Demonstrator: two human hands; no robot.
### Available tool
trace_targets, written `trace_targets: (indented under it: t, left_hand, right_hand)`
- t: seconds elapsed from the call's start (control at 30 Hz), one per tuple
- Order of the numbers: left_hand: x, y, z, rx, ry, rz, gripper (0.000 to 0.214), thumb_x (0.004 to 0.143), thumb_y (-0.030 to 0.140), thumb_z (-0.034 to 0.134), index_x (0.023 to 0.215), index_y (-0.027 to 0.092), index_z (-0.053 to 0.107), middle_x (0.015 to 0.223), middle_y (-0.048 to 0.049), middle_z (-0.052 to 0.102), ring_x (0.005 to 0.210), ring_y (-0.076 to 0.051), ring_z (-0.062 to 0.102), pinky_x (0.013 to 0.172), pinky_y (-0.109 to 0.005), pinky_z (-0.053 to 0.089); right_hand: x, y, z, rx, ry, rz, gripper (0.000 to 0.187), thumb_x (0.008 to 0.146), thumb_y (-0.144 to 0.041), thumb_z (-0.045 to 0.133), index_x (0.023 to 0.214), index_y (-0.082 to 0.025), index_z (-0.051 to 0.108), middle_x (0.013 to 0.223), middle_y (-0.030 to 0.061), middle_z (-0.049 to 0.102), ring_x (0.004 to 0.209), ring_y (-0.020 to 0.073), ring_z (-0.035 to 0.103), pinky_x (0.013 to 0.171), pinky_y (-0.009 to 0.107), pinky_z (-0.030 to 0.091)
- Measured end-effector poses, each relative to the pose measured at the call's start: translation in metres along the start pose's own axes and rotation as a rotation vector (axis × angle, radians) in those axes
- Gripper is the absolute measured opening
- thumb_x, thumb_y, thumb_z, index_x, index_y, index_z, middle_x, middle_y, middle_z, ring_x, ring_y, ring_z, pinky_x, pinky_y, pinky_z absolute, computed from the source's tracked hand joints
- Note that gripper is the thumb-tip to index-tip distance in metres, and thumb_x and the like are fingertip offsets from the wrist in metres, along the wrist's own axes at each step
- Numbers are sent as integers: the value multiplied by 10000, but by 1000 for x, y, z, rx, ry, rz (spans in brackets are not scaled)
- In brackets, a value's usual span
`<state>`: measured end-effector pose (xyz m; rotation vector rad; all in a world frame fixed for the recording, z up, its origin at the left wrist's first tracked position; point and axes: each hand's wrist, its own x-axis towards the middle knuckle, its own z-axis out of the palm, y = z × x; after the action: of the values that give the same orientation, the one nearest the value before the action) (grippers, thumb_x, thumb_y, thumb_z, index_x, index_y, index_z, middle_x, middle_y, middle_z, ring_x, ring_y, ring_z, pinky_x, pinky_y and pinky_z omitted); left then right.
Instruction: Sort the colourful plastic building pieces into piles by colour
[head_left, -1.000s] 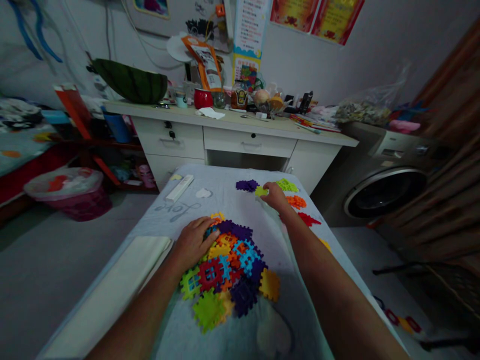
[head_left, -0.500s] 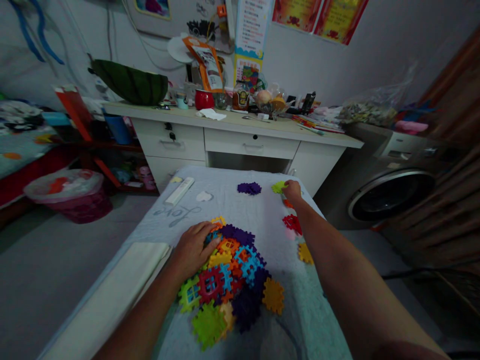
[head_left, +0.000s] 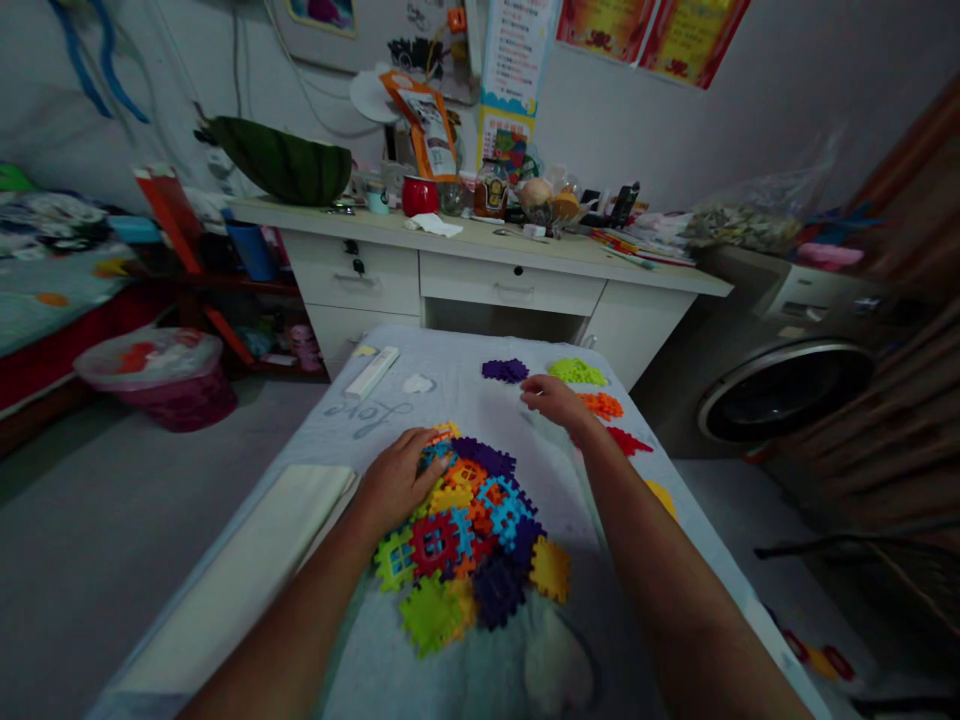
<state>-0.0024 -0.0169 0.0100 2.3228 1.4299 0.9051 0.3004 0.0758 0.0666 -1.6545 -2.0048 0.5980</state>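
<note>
Heap of toothed pieces (head_left: pixel 466 528), long axis near-to-far, left hand (head_left: pixel 397 480) open on it, right hand (head_left: pixel 556 400) curled, grip unclear

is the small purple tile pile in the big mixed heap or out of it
Out: the small purple tile pile lies farther away, with bare cloth between it and the mixed heap.

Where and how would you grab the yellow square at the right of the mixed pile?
Probably pinch the toothed right edge of the yellow square, coming from the right with the right hand. That edge faces outward over the cloth; its left side is crowded by purple pieces. It looks nearly flat, so it may need prying up there.
</note>
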Motion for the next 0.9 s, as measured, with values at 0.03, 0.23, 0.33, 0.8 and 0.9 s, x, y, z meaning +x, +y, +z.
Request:
trace_targets:
  t: [0.03, 0.23, 0.33, 0.8, 0.9]
  left_hand:
    - [0, 0, 0, -2, 10, -9, 448, 911, 465, 480, 1253, 185, 553, 1247, -101, 601, 1148, -245, 578, 994, -395, 471]
    - [-1, 2, -3, 22, -2, -33, 397, 907, 419, 481, 1206, 175, 578, 1196, -109, 627, 1125, -245, 586, 989, -399, 467]
    - [0, 4, -4, 25, -1, -45, 390, 897, 413, 491, 1189, 174, 591, 1186, -114, 641, 1115, -256, 592, 987, -416, 466]
    - [2, -7, -3, -325, 50, -238, 428, 863, 405, 474, 1209, 177, 580, 1204, -89, 665, 1103, -229, 623, 981, -401, 476]
    - [2, -3, -4, -262, 3, -186, 395, 811, 331, 516, 1168, 187, 603, 1201, -82, 663, 1116, -239, 611, 991, -414, 466]
  right_hand:
    - [-9, -11, 4, 13, -151, -73, 266, 816, -293, 626, 1038, -162, 688, 988, 66, 705, 871, 174, 644, 802, 291, 491]
    - [-44, -54, 26, -141, -504, -195, 490, 679, -383, 788, 1101, -162, 673, 1019, 76, 690, 854, 194, 626, 733, 272, 470]
    - [-49, -60, 31, -219, -490, -234, 416, 665, -342, 791, 1028, -168, 688, 948, 60, 683, 798, 189, 602, 686, 267, 444]
    - [-41, -40, 21, 94, -136, -87, 355, 725, -339, 728, 1011, -174, 598, 957, 24, 629, 795, 144, 569, 744, 276, 453]
    - [-26, -29, 32, 49, 49, 8, 299, 703, -302, 732, 934, -173, 592, 948, 35, 633, 838, 166, 580, 785, 299, 451]
